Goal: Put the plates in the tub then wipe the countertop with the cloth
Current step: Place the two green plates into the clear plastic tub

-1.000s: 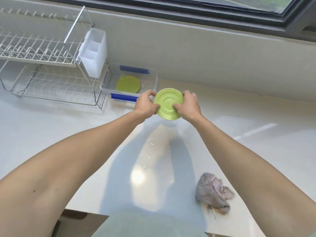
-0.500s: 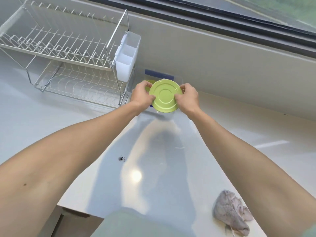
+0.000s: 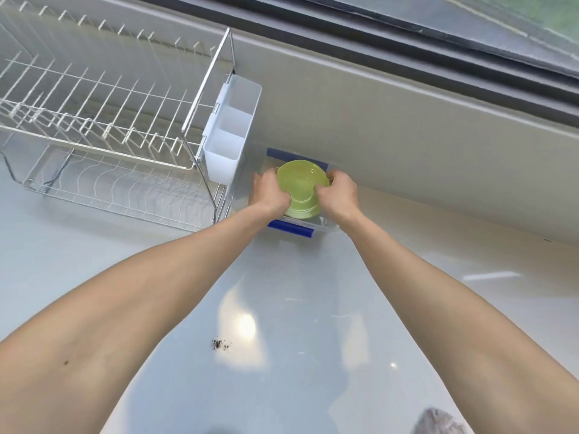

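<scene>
A clear tub with blue handles (image 3: 291,229) stands on the countertop against the back wall. Over its opening I hold a green plate (image 3: 300,180): my left hand (image 3: 268,192) grips its left edge and my right hand (image 3: 340,192) its right edge. Under it, low in the tub, shows part of another green plate (image 3: 302,209). A crumpled grey cloth (image 3: 438,421) lies on the countertop at the bottom right, cut off by the frame edge.
A two-tier wire dish rack (image 3: 103,145) fills the left, with a white plastic cutlery holder (image 3: 230,136) hung on its right end, close to the tub. A small patch of dark crumbs (image 3: 221,344) lies on the glossy countertop (image 3: 297,308) between my forearms.
Both hands have carried the green plate forward from above the countertop to over the tub and lower into it. The view has shifted, so the cloth has slid to the bottom edge.
</scene>
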